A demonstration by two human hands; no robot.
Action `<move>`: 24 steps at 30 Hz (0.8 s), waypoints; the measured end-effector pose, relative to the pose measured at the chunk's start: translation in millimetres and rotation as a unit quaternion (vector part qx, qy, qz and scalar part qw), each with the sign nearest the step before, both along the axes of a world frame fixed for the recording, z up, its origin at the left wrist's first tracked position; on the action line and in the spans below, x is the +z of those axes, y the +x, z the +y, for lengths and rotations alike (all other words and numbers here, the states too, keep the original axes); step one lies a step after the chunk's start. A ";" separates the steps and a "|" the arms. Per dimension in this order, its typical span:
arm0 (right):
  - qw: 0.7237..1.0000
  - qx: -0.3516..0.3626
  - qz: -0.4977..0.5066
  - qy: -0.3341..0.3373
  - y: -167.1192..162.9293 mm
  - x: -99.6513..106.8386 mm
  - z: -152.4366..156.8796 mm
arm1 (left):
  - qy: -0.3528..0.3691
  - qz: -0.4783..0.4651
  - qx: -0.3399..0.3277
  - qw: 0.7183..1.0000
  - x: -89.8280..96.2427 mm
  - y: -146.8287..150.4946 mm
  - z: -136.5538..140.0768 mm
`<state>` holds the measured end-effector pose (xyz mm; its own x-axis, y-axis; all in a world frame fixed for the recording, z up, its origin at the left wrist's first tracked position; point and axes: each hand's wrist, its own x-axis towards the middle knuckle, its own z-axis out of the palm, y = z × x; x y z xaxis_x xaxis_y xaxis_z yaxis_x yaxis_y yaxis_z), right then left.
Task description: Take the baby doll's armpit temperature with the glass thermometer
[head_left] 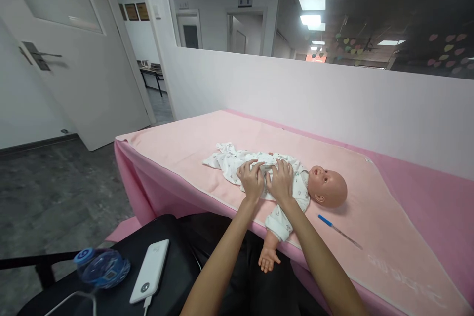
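A baby doll (pixel 329 187) lies on its back on the pink table cover, its bald head to the right and its legs to the left. It wears a white printed outfit (pixel 231 162). My left hand (pixel 252 180) is at the doll's middle, with its curled fingers on the outfit's fabric. Close beside it on the right, my right hand (pixel 281 180) also has bent fingers gripping the cloth at the front. The fingertips are partly hidden in the folds. One doll arm (pixel 270 252) hangs over the table's near edge, beneath my right wrist.
A slim stick with a blue end (pixel 326 220) lies near the doll's head. The pink cover (pixel 174 143) drapes over the table's edge. On a black chair at the lower left are a white power bank (pixel 151 270) with a cable and a water bottle (pixel 101 267). A white wall stands behind.
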<state>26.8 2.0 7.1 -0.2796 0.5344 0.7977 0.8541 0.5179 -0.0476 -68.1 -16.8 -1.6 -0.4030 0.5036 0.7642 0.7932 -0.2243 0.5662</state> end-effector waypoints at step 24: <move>0.984 0.084 0.145 -0.068 7.7 -3.7 1.1 | -0.042 0.046 -0.103 0.993 3.4 7.4 2.5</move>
<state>34.5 3.1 3.4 -0.1448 0.6071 0.7813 0.6974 0.6228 -0.3546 -60.7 -14.3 1.8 -0.2158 0.6319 0.7444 0.7846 -0.3416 0.5174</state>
